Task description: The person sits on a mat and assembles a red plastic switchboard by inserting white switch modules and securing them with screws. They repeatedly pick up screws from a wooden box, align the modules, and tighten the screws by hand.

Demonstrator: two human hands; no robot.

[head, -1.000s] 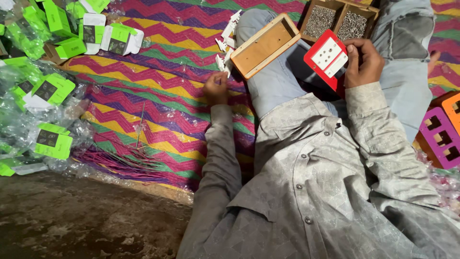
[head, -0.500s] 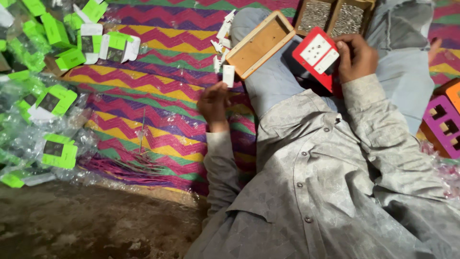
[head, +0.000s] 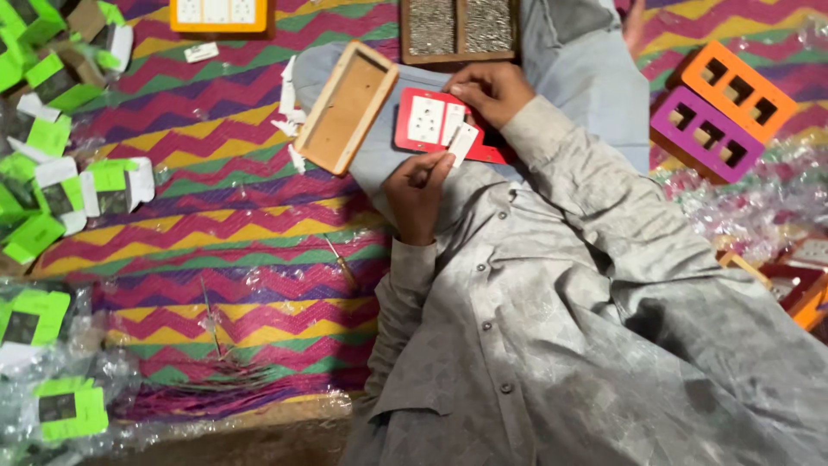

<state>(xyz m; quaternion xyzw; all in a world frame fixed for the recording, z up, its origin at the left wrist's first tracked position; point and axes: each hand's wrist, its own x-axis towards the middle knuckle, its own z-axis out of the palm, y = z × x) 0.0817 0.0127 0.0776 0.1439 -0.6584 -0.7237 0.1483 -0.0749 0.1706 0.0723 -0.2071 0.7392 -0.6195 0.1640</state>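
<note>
White flat plastic insert (head: 463, 142) pinched in left hand (head: 417, 190); right hand (head: 488, 91) gripping red rectangular plate (head: 438, 129).

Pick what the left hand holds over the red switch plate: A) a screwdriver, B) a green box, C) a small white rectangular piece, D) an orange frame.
C: the left hand pinches a small white rectangular piece at the edge of the red switch plate.

**Switch plate on the lap**

The left hand (head: 420, 188) pinches a small white piece (head: 462, 142) against a red plate (head: 435, 127) that the right hand (head: 490, 89) steadies. A wooden frame (head: 348, 107) lies just beside it on the zigzag mat (head: 216, 250).
</note>
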